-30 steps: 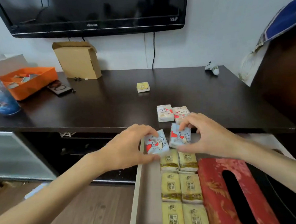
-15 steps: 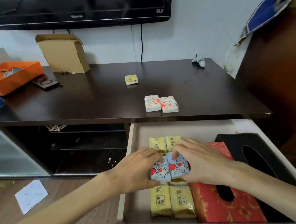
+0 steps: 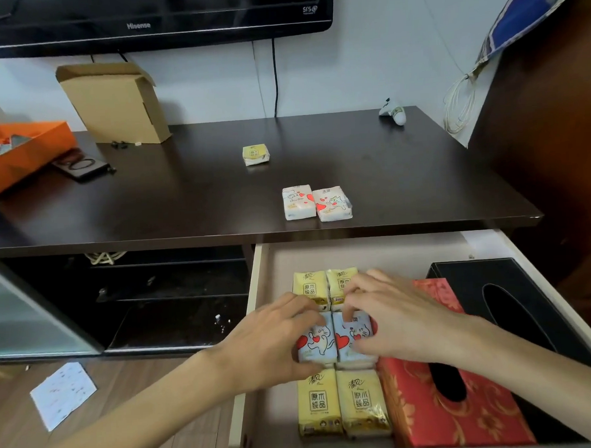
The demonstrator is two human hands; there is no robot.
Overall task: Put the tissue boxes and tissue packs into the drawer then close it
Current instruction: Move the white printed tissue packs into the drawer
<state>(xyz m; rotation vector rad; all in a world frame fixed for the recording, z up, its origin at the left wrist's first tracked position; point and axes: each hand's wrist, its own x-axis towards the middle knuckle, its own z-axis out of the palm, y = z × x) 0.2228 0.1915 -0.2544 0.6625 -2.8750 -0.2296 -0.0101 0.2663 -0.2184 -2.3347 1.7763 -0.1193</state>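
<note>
The drawer [image 3: 256, 294] is pulled open below the dark table top. Inside lie yellow tissue packs [image 3: 341, 403] in two columns, a red tissue box [image 3: 444, 418] and a black tissue box [image 3: 517, 301]. My left hand [image 3: 269, 341] grips a blue cat-print pack [image 3: 315, 341] and my right hand [image 3: 395, 321] grips a second blue pack [image 3: 353, 337]. Both packs rest side by side on top of the yellow packs. On the table lie two white cat-print packs [image 3: 315, 202] and one yellow pack [image 3: 255, 154].
An orange tray [image 3: 20, 152], a dark flat case [image 3: 80, 164] and an open cardboard box [image 3: 116, 103] stand at the table's back left. A small white object [image 3: 393, 111] lies at the back right. A paper sheet [image 3: 63, 393] lies on the wooden floor. A television hangs above.
Both hands carried the two blue packs from the table's front edge down into the drawer and now press them onto the yellow packs.
</note>
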